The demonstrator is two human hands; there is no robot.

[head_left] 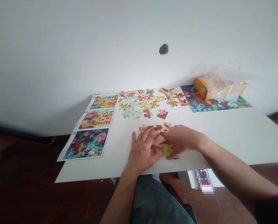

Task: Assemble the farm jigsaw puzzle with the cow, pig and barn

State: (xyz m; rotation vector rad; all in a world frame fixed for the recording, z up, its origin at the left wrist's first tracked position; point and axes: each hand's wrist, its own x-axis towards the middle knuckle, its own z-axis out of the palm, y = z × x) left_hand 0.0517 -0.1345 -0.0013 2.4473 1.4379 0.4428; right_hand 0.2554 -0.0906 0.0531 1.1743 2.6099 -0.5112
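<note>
A partly joined jigsaw patch (158,128), cream with brown blotches, lies near the front edge of the white table (234,137). My left hand (142,149) rests flat on its left side with fingers spread. My right hand (179,140) lies over its right side, fingers curled down onto the pieces near a green piece (167,151); whether it grips one is hidden. A heap of loose colourful pieces (143,102) sits farther back, with a single pink-and-brown piece (162,114) just in front of it.
A picture sheet with three puzzle images (92,127) lies at the table's left. A finished colourful puzzle (213,104) sits back right under an orange box (201,86) and a clear plastic bag (225,81). White wall behind; dark floor around; my jeans below.
</note>
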